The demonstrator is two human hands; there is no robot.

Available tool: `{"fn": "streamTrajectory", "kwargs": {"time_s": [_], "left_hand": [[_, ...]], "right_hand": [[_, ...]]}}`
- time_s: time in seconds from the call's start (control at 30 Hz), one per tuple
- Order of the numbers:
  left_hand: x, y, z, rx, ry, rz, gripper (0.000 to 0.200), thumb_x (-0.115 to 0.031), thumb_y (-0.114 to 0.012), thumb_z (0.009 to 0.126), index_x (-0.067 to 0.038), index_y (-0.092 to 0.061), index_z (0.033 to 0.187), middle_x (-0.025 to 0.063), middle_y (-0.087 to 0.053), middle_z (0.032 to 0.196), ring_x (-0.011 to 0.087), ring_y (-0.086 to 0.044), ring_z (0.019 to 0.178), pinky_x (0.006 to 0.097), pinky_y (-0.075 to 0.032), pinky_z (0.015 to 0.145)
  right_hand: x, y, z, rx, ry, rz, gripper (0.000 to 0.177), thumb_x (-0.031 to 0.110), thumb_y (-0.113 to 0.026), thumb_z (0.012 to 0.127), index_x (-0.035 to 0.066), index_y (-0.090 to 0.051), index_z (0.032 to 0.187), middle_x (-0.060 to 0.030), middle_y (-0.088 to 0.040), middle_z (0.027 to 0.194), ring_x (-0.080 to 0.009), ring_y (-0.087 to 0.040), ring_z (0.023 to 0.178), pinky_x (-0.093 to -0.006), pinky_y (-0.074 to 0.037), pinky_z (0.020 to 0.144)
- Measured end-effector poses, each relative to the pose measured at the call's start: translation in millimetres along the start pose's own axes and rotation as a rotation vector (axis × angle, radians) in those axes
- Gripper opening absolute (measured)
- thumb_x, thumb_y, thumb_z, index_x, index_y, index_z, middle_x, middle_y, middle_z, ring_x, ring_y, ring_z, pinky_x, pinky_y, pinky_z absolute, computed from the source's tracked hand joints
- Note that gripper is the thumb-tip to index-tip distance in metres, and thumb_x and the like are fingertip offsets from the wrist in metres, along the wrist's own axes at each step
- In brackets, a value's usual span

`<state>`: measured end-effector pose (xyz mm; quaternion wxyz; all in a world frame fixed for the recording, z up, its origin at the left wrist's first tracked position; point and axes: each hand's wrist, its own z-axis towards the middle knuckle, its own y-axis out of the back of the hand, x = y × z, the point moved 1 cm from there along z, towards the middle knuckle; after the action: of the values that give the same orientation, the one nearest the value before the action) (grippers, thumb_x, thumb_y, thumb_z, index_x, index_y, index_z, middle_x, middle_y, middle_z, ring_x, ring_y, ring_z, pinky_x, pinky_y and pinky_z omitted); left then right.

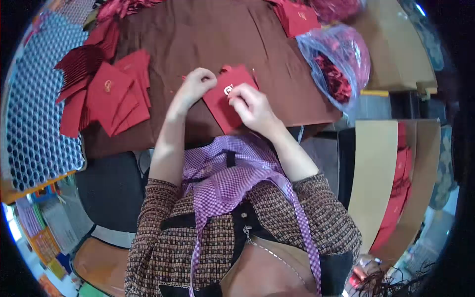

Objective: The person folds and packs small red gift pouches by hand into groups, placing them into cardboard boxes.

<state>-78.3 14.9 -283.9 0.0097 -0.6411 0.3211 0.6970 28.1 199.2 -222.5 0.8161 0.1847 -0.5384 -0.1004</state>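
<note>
A red packet with a pale emblem (230, 111) lies tilted on the brown cloth in front of me. My left hand (197, 85) is at its upper left edge, fingers curled and pinched; what they hold is too small to name. My right hand (251, 105) is over the right part of the packet, its thumb and fingers pressed together beside the emblem. Whether anything is between them I cannot make out. A small red piece shows at the packet's top edge, between the hands.
Stacked red packets (110, 89) spread over the table's left side. More red packets (299, 18) and a plastic bag of red material (336, 64) are at the right. A cardboard box (373, 173) with red packets stands right of the table. Blue patterned sheeting (42, 109) borders the left.
</note>
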Motion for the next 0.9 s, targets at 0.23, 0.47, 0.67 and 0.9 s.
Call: {"fn": "streamTrajectory", "kwargs": {"time_s": [0.23,0.47,0.67,0.9], "left_hand": [[-13.7,-2.8,3.2,0.082,0.129,-0.099,0.023,-0.014,-0.065,0.082,-0.001,-0.065,0.101,0.0025,-0.063,0.086,0.0116,-0.056,0.08,0.026,-0.046,0.075],[-34.9,-12.5,7.5,-0.108,-0.196,0.53,0.026,-0.021,-0.068,0.077,-0.004,-0.066,0.097,0.0099,-0.062,0.081,0.0203,-0.058,0.076,0.033,-0.047,0.074],[-43.5,-14.2,18.5,0.006,-0.089,0.365,0.025,-0.018,-0.069,0.076,-0.003,-0.063,0.095,0.0083,-0.057,0.068,0.0168,-0.056,0.067,0.0313,-0.046,0.066],[-42.1,-11.4,19.1,0.287,0.106,0.117,0.02,-0.008,-0.067,0.077,0.003,-0.061,0.093,-0.0025,-0.051,0.069,0.0055,-0.049,0.068,0.0223,-0.043,0.062]], "right_hand": [[-59.8,13.6,-10.6,-0.199,-0.246,-0.252,0.013,0.01,-0.061,0.083,-0.001,-0.061,0.09,-0.0148,-0.064,0.086,-0.0243,-0.064,0.076,-0.0326,-0.05,0.068],[-53.6,4.6,-10.6,-0.195,-0.328,-0.284,0.014,0.014,-0.062,0.082,0.002,-0.064,0.09,-0.0139,-0.065,0.089,-0.0289,-0.065,0.082,-0.0359,-0.051,0.072],[-49.6,3.0,-14.5,-0.18,-0.281,-0.306,0.013,0.014,-0.062,0.082,0.003,-0.064,0.089,-0.0131,-0.065,0.089,-0.0298,-0.065,0.082,-0.0369,-0.051,0.071],[-49.1,-0.4,-20.9,-0.175,-0.267,-0.223,0.014,0.013,-0.064,0.081,0.001,-0.063,0.088,-0.0138,-0.065,0.087,-0.0279,-0.065,0.079,-0.0357,-0.051,0.07]]}}
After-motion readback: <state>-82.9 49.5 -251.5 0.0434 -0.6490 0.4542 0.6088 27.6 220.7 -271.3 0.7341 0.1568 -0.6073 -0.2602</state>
